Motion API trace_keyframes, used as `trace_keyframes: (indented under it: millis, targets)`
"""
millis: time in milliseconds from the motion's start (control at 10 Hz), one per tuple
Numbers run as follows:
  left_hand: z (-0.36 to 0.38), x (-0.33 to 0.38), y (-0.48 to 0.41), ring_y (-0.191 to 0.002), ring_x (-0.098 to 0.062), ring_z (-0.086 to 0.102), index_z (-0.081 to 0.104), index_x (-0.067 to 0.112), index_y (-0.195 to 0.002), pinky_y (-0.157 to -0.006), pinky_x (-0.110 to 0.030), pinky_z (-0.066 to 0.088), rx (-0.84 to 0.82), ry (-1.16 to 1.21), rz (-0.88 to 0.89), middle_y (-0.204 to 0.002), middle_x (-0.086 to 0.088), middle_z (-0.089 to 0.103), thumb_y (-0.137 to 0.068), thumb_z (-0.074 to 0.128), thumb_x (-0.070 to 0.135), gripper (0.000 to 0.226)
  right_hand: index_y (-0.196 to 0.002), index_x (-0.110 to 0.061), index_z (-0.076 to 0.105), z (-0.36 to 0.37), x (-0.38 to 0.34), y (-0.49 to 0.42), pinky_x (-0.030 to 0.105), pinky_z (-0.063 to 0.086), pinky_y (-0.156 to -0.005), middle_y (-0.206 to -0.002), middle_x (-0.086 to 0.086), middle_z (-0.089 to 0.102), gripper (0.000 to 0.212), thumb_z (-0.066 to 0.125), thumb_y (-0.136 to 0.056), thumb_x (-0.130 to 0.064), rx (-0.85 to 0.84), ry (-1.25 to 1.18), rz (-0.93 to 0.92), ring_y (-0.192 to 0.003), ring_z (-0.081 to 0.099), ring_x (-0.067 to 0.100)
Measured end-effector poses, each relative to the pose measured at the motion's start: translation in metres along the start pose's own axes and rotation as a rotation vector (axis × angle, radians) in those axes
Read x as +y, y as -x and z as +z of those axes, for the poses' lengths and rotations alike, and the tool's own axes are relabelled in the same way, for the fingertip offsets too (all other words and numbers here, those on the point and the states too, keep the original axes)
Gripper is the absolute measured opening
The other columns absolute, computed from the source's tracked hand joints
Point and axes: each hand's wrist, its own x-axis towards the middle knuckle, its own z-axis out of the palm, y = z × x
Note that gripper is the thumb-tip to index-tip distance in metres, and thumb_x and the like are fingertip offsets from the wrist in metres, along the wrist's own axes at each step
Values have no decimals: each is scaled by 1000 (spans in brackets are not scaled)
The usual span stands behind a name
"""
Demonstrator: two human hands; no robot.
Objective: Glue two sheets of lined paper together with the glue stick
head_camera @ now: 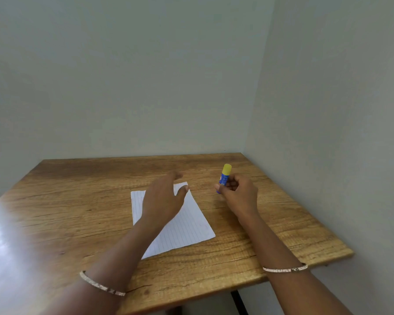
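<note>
The glue stick (223, 179) is gripped by the curled right hand (239, 193), just right of the lined paper (191, 223). It is held standing up, with its yellow cap (227, 168) on top. The left hand (162, 198) is spread open over the paper, perhaps not touching it.

Left hand (162, 198) outstretched, fingers straight; right hand (239, 193) pinches glue stick (224, 176).

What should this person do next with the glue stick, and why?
Probably pull off the yellow cap with the left hand: the right hand grips the glue stick with its cap on, and the left is open over the lined paper.
</note>
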Motion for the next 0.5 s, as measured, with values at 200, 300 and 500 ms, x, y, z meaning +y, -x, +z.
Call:
trace_keyframes:
  millis: [200,300,500]
  targets:
    - [2,-10,5,-142,-27,42,40,19,-148,-117,-53,27,-293,-307,-94,-153,-4,47,-87,51,71,81,-99,-15,74,-5,10,1,11,44,-64,-82,-9,68,27,88,-76,-21,-61,83,5,-72,61,2]
    - [0,-15,7,-147,-25,36,33,18,-152,-121,-56,14,-371,-272,-103,-158,-4,40,-89,47,71,83,-100,-14,73,-5,10,1,13,45,-66,-83,-8,68,30,88,-75,-21,-88,91,-6,-72,61,3]
    - [-20,-9,16,-140,-28,44,34,18,-150,-118,-54,26,-328,-254,-63,-154,-6,47,-93,49,63,74,-110,-8,70,-10,1,7,34,59,-89,-98,4,74,42,89,-72,-11,-153,93,35,-82,68,12]
